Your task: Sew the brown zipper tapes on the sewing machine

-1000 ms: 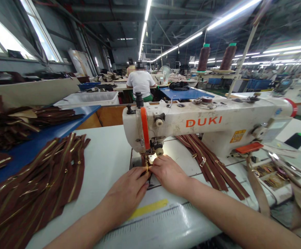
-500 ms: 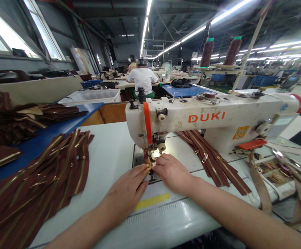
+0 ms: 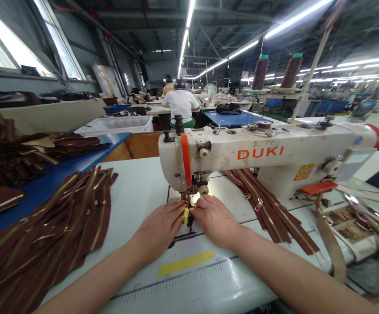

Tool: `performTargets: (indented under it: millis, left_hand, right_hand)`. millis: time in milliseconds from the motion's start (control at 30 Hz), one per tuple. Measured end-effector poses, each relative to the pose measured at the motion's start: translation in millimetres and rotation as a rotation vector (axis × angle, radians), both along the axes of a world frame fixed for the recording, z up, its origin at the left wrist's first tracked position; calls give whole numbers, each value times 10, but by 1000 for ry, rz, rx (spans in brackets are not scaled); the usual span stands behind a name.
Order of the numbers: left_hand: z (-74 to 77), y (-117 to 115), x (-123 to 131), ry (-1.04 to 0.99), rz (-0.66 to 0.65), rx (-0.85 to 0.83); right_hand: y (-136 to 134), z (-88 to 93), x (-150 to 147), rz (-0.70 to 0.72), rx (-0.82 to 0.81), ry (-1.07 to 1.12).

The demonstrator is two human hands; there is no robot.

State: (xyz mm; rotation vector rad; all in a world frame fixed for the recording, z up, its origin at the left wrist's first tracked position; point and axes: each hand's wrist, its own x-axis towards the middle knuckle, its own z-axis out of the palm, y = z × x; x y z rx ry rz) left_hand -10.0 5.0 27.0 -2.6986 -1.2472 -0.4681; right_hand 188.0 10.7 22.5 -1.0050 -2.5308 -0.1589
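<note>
A white DUKI sewing machine stands on the pale table. Under its needle lies a brown zipper with gold teeth, mostly hidden between my hands. My left hand presses down on the zipper's left side, fingers together and curled. My right hand holds its right side just below the presser foot, fingers pinched.
A pile of brown zippers lies at the left of the table, more on a blue board. Sewn zippers trail behind the machine. Thread cones stand above. A person in white sits far ahead.
Both hands have stayed at the needle and shifted the zipper slightly; the view has moved a little. Nothing was let go.
</note>
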Motion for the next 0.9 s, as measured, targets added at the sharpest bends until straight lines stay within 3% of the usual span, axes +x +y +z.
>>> performTargets:
  millis: [767,900]
  left_hand:
    - [-15,77,22,-88,47,-19]
    - [-26,-123,-91,-54,46,24]
  right_hand:
    - [-37,55,44,-3,-109,97]
    - [-55,37,44,17,-107,155]
